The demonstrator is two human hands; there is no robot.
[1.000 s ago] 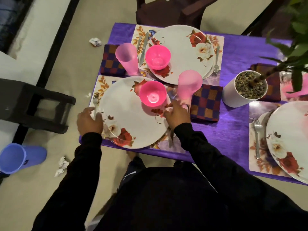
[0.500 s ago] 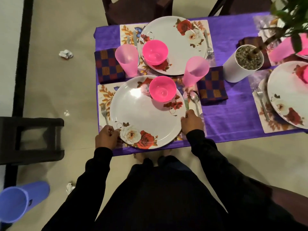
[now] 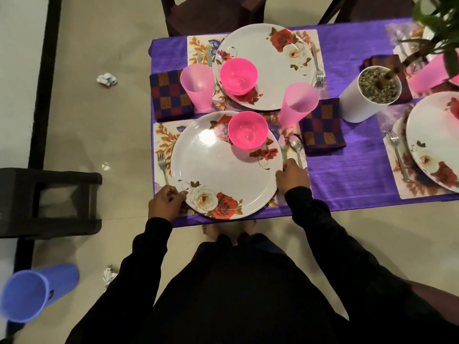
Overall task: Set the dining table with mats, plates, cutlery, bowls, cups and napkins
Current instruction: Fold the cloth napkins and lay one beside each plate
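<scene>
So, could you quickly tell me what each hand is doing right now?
Left hand: pinching the near white floral plate's rim.
Right hand: gripping its right rim.

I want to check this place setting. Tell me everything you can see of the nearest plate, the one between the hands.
The nearest plate is round, white and glossy, printed with red and white roses. It lies flat on a floral mat at the table's near edge. A pink bowl stands on its far rim. The left hand pinches its near-left rim; the right hand is at its right rim.

White plant pot (image 3: 357, 105) on purple tablecloth (image 3: 347, 175); blue bin (image 3: 37, 291), crumpled paper (image 3: 106, 78) on floor.
</scene>
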